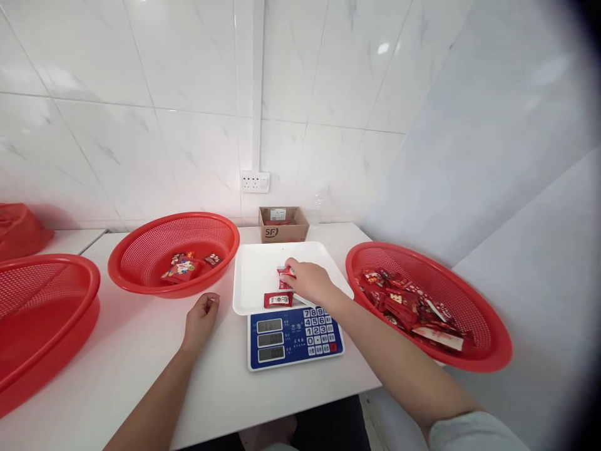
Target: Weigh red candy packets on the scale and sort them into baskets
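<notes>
Over the white pan (253,269) of a digital scale (295,338), my right hand (307,280) pinches a small red snack packet (284,277). Another red packet (278,300) with a white label lies flat near the pan's front edge. My left hand (201,319) rests on the table left of the scale, its fingers curled in; whether anything is inside them is hidden. The scale's blue panel has a keypad and three small displays, too faint to read surely.
A red basket (488,332) of several red packets stands at right. Another basket (141,285) with a few packets sits at left, and a third basket (70,332) at far left. An open cardboard box (284,233) is behind the scale, by a tiled wall with a socket (255,181).
</notes>
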`<action>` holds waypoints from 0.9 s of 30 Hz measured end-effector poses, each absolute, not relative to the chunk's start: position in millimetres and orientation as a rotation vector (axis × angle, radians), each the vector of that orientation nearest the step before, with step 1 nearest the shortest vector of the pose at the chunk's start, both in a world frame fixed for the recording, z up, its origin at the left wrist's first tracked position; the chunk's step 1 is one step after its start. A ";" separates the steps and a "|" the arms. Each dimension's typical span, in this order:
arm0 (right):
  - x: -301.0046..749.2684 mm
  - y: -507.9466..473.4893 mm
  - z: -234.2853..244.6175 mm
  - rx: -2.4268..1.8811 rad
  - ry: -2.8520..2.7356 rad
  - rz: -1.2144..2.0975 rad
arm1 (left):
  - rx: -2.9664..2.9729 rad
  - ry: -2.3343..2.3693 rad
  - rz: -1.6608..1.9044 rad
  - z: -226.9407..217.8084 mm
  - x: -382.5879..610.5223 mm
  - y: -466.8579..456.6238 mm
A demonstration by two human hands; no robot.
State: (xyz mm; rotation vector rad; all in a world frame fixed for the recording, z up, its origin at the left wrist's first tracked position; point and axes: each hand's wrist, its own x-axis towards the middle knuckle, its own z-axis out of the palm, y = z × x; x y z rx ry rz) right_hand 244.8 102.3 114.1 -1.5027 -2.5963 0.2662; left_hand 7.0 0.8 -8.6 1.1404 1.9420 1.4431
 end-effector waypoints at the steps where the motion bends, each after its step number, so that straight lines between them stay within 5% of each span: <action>1: 240.0 103.6 112.5 -1.500 -2.606 0.260 | 1.142 1.945 1.440 -9.0 6.8 1.0; 11: 234.1 108.3 114.4 -1.412 -2.451 0.219 | 1.175 1.948 1.417 -9.3 4.8 1.3; 20: 389.2 138.9 164.9 -1.942 -2.059 0.017 | 1.189 2.011 1.325 -4.8 4.5 1.9; 27: 433.4 149.0 115.4 -2.048 -2.160 0.193 | 1.194 2.073 1.258 0.2 6.6 2.7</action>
